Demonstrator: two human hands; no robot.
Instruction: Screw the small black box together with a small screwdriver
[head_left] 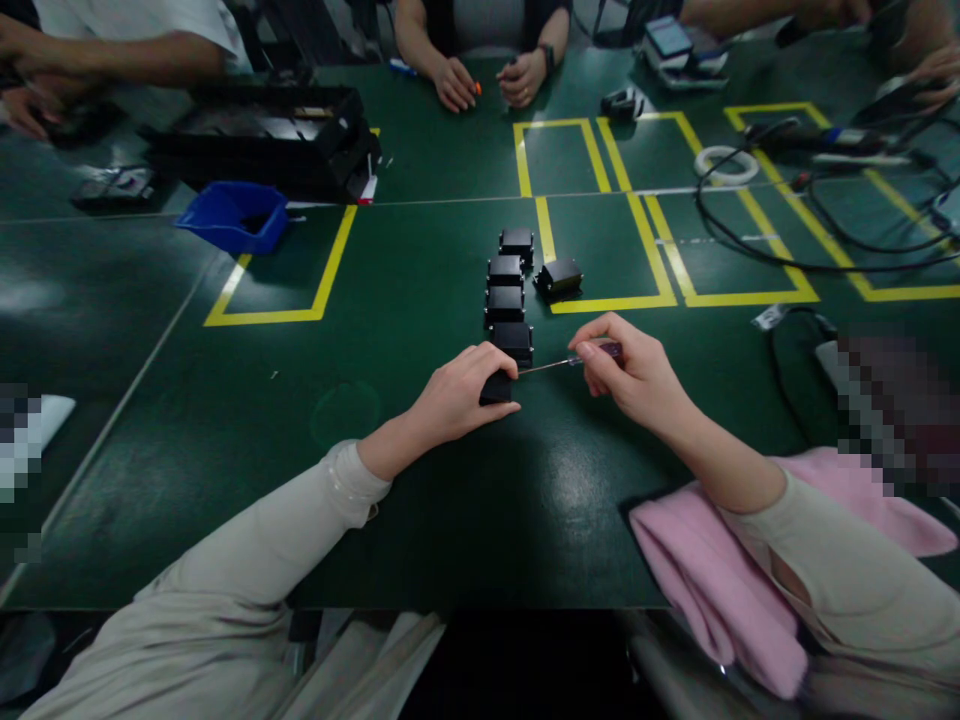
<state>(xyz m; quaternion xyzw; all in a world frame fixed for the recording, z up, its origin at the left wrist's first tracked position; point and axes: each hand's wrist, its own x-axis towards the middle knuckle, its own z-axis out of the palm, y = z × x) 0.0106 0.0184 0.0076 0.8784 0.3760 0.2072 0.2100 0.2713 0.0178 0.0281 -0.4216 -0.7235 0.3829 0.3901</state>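
Observation:
My left hand (469, 390) grips a small black box (496, 388) on the green table, thumb and fingers on its sides. In my right hand (626, 370) is a screwdriver (598, 354) with a dark reddish handle; its thin shaft points left, and the tip meets or nearly meets the right side of the held box. Just beyond my left hand, several similar black boxes (505, 301) stand in a row leading away from me. One more black box (560, 278) sits to the right of that row, turned at an angle.
A blue bin (238, 217) and black trays (285, 140) stand at the back left. Cables (787, 262) and a white tape roll (725, 165) lie at the right. A pink cloth (720, 570) hangs over the near edge. Another person's hands (456, 86) rest across the table.

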